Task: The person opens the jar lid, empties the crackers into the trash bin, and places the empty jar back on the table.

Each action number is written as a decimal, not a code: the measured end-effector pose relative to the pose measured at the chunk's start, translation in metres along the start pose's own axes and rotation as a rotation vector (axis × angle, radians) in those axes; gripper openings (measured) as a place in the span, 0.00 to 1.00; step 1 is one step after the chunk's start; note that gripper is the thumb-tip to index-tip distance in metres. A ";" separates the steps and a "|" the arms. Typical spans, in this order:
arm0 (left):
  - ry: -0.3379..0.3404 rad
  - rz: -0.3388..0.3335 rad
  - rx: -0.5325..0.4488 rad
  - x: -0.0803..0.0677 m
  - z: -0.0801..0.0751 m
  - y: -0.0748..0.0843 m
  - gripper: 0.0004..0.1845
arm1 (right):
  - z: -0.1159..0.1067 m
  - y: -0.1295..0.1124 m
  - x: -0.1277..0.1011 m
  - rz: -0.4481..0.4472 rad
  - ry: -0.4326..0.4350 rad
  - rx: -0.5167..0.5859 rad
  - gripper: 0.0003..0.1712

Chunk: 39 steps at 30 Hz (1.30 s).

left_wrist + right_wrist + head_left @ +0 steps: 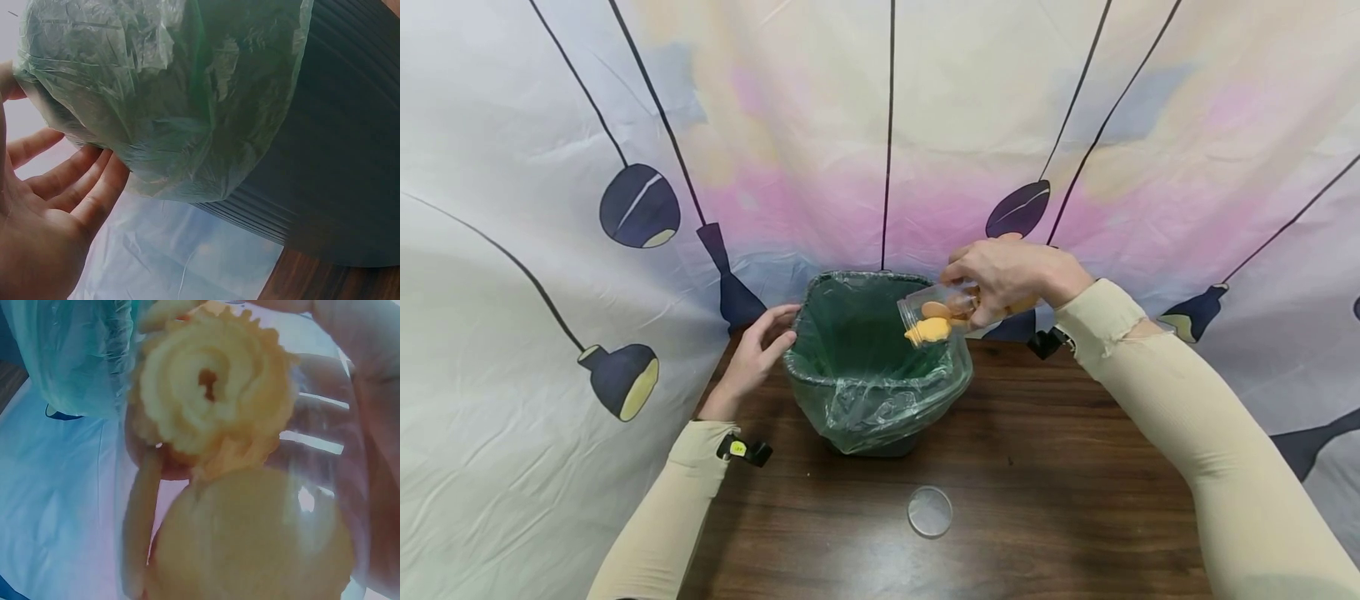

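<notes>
1. I see the clear plastic jar of yellow cookies [934, 315] tipped mouth-down over the rim of the green-lined bin [820, 377].
2. My right hand [1007, 279] has its grip clamped round the jar.
3. My left hand [758, 348], fingers relaxed, steadies the bin's far side on the dark wooden counter [1075, 467].

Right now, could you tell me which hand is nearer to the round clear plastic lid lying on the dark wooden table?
Left, narrowly. The left hand rests against the green-lined bin, behind-left of the lid; the right hand holds a clear jar above the bin.
</notes>
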<state>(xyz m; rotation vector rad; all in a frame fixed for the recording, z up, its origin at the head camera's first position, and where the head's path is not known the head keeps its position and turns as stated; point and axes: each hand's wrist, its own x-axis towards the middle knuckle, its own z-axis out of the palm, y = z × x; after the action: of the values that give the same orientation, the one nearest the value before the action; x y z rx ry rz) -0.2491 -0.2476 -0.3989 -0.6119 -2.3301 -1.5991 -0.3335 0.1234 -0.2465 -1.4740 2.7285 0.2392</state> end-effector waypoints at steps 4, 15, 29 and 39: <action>0.000 -0.010 0.003 -0.001 0.000 0.002 0.23 | -0.001 0.000 -0.001 0.007 -0.006 0.000 0.20; 0.002 -0.013 -0.003 0.000 0.002 0.002 0.23 | -0.004 -0.004 0.000 0.021 -0.021 -0.026 0.14; -0.001 -0.002 -0.013 0.002 0.002 -0.002 0.23 | -0.010 -0.011 -0.001 0.063 -0.058 -0.088 0.18; 0.004 -0.009 -0.015 0.001 0.003 -0.001 0.23 | -0.010 -0.007 -0.004 0.052 -0.055 -0.070 0.29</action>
<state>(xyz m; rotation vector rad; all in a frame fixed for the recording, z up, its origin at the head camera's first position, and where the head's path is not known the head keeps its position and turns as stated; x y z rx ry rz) -0.2501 -0.2451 -0.4002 -0.6019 -2.3233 -1.6216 -0.3250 0.1209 -0.2368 -1.3917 2.7437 0.3747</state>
